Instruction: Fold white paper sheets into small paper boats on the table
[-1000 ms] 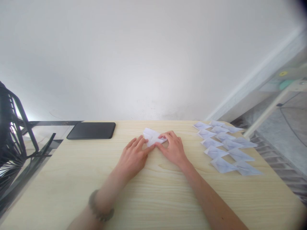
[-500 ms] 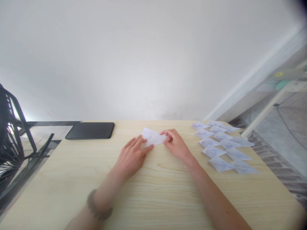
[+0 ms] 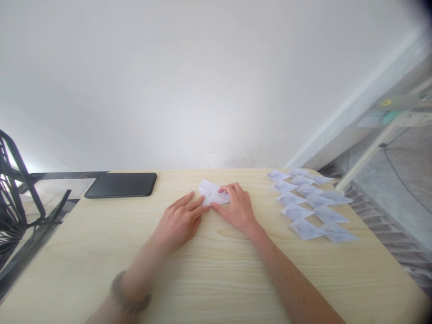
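A small piece of folded white paper (image 3: 209, 192) lies on the wooden table between my hands. My left hand (image 3: 178, 220) rests at its left corner, thumb and index fingertip holding that corner down, the other fingers stretched along the table. From the right, my right hand (image 3: 238, 207) curls over the paper, its thumb on the near edge and its bent fingers on the upper side. The right end of the paper is hidden under those fingers. Creases and an overlapping flap show on the part that is visible.
Several folded white paper pieces (image 3: 307, 228) lie in overlapping rows on the right of the table (image 3: 216, 279). A black phone (image 3: 121, 185) lies at the back left. A white wall (image 3: 209, 90) rises behind, and a black metal rack (image 3: 23, 180) stands left.
My right hand has slid left along the paper, its thumb now close to my left thumb and more of the paper covered. The view has shifted slightly.
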The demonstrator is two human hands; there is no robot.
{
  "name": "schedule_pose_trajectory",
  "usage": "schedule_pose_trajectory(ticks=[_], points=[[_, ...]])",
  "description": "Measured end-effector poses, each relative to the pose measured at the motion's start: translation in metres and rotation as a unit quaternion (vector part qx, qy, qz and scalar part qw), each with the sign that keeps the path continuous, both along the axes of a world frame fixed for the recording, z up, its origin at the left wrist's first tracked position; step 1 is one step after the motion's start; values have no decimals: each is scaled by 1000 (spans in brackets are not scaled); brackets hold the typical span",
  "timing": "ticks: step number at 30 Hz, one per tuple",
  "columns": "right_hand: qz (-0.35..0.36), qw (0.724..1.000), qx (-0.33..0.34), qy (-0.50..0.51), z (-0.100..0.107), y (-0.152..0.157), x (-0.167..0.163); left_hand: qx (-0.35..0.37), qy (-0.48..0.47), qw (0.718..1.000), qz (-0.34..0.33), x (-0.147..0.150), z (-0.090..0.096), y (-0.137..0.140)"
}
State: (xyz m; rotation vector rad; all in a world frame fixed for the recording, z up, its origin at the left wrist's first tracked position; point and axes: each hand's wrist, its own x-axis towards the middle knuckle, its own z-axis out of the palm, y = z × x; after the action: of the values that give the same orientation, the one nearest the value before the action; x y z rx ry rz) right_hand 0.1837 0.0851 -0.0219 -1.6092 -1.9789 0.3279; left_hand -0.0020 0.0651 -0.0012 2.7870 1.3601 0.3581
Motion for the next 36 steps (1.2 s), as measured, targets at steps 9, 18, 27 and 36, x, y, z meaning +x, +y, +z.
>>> schedule_pose_trajectory(ticks=[9,18,27,36], points=[[19,1000,-24,4,3,0,4,3,-14,1000,17,6,1,-2],[64,984,-101,132,9,10,24,8,-17,999,32,6,-1,-4],[80,989,-54,114,2,9,29,-4,-91,996,4,4,-4,-1],[132,990,18,-47,10,-10,0,-21,-143,987,70,1,-11,10]])
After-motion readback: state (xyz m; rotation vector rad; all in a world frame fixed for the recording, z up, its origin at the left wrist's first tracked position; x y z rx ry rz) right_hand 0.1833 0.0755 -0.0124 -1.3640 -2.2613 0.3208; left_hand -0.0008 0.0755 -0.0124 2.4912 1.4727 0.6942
